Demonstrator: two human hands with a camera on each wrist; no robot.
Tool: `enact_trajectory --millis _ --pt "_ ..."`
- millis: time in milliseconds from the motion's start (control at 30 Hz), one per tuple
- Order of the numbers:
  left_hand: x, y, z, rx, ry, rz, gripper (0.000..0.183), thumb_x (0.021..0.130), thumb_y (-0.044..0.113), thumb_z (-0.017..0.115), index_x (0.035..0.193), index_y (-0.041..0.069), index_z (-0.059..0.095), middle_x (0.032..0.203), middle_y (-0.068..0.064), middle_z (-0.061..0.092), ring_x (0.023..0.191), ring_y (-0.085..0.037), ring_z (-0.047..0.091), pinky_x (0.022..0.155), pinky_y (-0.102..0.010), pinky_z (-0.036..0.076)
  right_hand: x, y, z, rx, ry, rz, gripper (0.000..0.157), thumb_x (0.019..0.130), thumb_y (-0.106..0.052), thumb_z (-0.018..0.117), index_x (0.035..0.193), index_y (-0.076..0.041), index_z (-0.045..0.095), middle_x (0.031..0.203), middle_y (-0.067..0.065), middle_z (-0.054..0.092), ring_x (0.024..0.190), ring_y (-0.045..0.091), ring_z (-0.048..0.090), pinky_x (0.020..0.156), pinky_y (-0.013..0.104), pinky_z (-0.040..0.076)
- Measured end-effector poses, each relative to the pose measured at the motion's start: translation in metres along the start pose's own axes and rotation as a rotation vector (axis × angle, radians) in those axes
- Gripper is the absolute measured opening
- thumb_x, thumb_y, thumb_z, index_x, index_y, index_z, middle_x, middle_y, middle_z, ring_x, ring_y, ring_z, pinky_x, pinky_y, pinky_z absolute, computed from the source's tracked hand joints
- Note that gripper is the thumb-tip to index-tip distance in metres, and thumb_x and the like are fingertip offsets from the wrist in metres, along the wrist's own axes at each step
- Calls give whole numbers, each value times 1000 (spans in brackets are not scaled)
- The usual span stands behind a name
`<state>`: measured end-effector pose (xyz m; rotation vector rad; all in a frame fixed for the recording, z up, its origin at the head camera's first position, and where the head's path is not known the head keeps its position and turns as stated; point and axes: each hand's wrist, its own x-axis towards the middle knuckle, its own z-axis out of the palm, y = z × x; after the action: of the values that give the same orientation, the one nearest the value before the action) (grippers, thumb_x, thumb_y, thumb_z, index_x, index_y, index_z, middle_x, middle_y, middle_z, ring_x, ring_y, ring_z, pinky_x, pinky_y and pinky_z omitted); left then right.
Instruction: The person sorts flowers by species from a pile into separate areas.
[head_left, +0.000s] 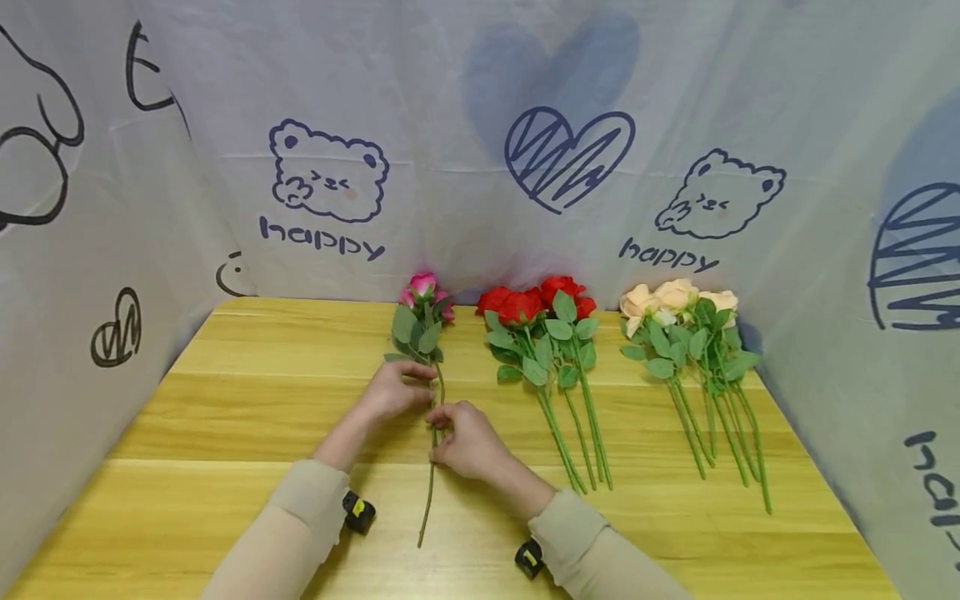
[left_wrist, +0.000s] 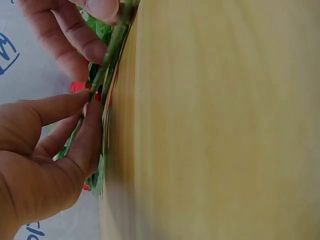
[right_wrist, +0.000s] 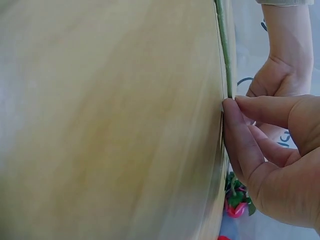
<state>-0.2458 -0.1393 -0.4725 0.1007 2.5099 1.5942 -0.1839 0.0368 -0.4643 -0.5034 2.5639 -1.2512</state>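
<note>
A pink rose [head_left: 422,285] lies at the back left, its bloom by the wall and its long green stem running toward me. My left hand [head_left: 397,390] pinches that stem just below the leaves; thumb and fingertip meet on it in the left wrist view. Lower down, my right hand [head_left: 468,442] holds the same stem between thumb and forefinger, close over the wooden table [head_left: 225,500]. The thin stem end [head_left: 423,525] sticks out below the right hand. In the right wrist view the pink bloom [right_wrist: 236,209] shows past my fingers, with the left hand behind.
Red roses [head_left: 520,307] with leafy stems lie in a bunch to the right of my hands. Farther right is a bunch of cream roses [head_left: 675,295]. A printed white cloth [head_left: 442,192] hangs along the table's back and sides. Each wrist carries a small black camera [head_left: 358,512].
</note>
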Motion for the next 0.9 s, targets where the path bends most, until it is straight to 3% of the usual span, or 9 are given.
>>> enact_trajectory --millis 167,467,700,833,900 --pt "0 -2 2 7 0 -1 35 88 -1 77 123 -2 72 125 -20 69 124 -37 59 106 -48 47 -1 0 -1 -17 -3 -3 43 79 6 84 119 1 71 111 13 62 75 12 59 72 26 53" --pt "0 -1 2 16 5 2 35 88 0 77 123 -2 73 127 -20 69 128 -39 57 112 -52 43 -1 2 -1 50 -10 25 45 80 8 83 122 2 69 114 15 60 73 13 64 67 23 56" --pt "-3 5 -2 -48 21 -20 38 89 -1 74 127 -4 70 129 -25 68 109 -34 70 91 -38 58 -2 1 -6 237 3 59 43 86 8 77 127 3 66 119 16 64 74 19 67 58 30 58" --pt "-8 11 -6 -117 59 -39 36 97 4 69 132 -3 66 130 -27 65 105 -36 72 86 -40 61 -6 0 -16 326 42 40 42 93 -3 75 133 0 64 123 17 66 82 27 72 64 40 62" --pt "-13 14 -10 -116 104 -23 35 100 7 68 134 -1 66 132 -25 63 108 -37 70 86 -42 61 -10 1 -22 323 93 8 40 95 -9 75 134 -4 65 126 14 66 90 26 72 69 40 62"
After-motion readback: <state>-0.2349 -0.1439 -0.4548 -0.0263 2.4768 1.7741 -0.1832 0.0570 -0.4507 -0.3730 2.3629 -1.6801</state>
